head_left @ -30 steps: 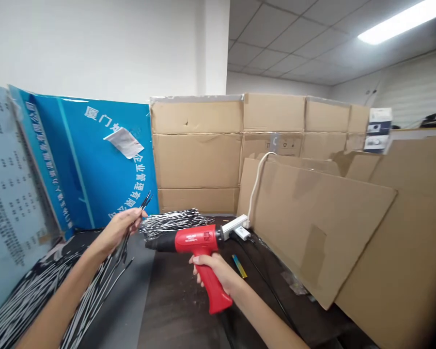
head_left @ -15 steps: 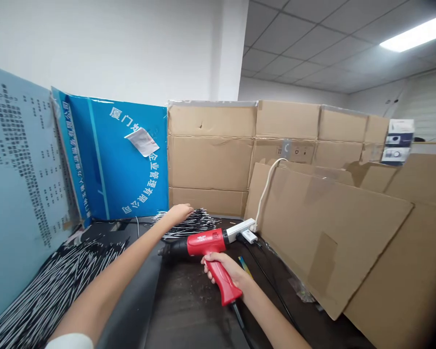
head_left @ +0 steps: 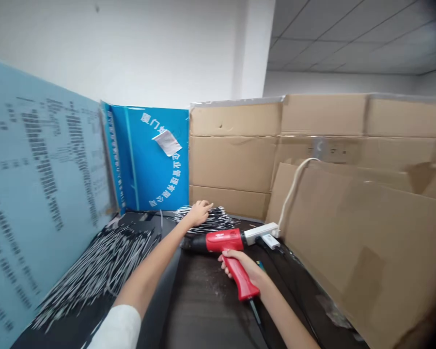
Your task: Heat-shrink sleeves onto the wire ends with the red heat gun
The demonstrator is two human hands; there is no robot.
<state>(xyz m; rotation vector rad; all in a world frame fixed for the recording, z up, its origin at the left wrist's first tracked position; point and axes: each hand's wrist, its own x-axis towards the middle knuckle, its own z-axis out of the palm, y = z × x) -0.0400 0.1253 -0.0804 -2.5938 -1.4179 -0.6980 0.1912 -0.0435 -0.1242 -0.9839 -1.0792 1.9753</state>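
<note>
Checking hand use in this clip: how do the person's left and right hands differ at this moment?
The left hand lies open, palm down on the bundle of black-and-white strands, while the right hand curls shut around the handle of the red heat gun. The left hand sits farther forward than the right. Both hands are bare.

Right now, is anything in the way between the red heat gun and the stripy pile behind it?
Nothing visible stands between them. The red heat gun, gripped in the right hand, sits just in front of the bundle of black-and-white strands. The left hand rests on top of the bundle, not between them.
</note>
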